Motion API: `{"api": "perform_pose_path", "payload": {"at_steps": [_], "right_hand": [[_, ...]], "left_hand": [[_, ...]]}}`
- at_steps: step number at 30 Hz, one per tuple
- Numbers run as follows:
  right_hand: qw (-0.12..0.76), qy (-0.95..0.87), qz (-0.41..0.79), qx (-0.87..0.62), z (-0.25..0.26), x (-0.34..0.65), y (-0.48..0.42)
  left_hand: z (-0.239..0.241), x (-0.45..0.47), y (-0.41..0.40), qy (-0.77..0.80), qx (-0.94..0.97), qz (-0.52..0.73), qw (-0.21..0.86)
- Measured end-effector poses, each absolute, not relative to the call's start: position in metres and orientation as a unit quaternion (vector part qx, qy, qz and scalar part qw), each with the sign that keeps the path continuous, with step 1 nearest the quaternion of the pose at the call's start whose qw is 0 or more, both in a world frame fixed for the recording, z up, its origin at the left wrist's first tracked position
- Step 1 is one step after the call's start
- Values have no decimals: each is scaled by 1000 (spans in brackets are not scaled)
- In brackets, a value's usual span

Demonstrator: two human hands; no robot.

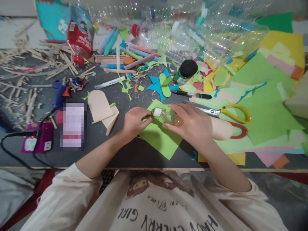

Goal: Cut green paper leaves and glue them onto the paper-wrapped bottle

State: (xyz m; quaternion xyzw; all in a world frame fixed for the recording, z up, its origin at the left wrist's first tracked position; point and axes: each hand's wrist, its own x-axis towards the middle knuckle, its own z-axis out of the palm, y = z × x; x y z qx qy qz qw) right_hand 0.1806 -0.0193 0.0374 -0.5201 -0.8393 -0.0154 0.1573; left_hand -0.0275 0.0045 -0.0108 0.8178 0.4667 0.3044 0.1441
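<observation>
My right hand point(192, 120) is wrapped round a small clear bottle point(166, 115) that lies on its side, its white cap pointing left. Some amber colour shows at the bottle's base by my palm. My left hand point(136, 122) has thumb and forefinger pinched together just left of the cap; whether anything is between them I cannot make out. Under both hands lies a bright green paper sheet point(166, 144) on the dark table. Left of my left hand are cream paper cut-outs point(98, 104) with thin green strips on them.
Scissors point(211, 110) with a yellow and a red handle loop lie right. Behind stand a dark-lidded jar point(186, 72) and clear plastic bottles point(154, 38). A blue glue gun point(59, 93), its cord, a phone point(73, 125) and wood sticks point(31, 99) occupy the left; coloured paper point(271, 106) the right.
</observation>
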Motion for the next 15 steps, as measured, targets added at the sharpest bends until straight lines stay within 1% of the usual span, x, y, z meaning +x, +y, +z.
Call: {"api": "perform_pose_path", "payload": {"at_steps": [4, 6, 8, 12, 15], "right_hand": [[153, -837, -5, -526, 38, 181, -18], [146, -834, 1, -532, 43, 182, -16], [135, -835, 2, -533, 51, 183, -12], [89, -857, -1, -508, 70, 179, -1], [65, -866, -13, -495, 76, 170, 8]], "left_hand": [[-6, -27, 4, 474, 807, 306, 174], [-1, -26, 4, 486, 792, 306, 209], [4, -26, 5, 503, 752, 329, 270], [2, -28, 11, 509, 621, 419, 425], [-6, -31, 18, 505, 538, 461, 493]]}}
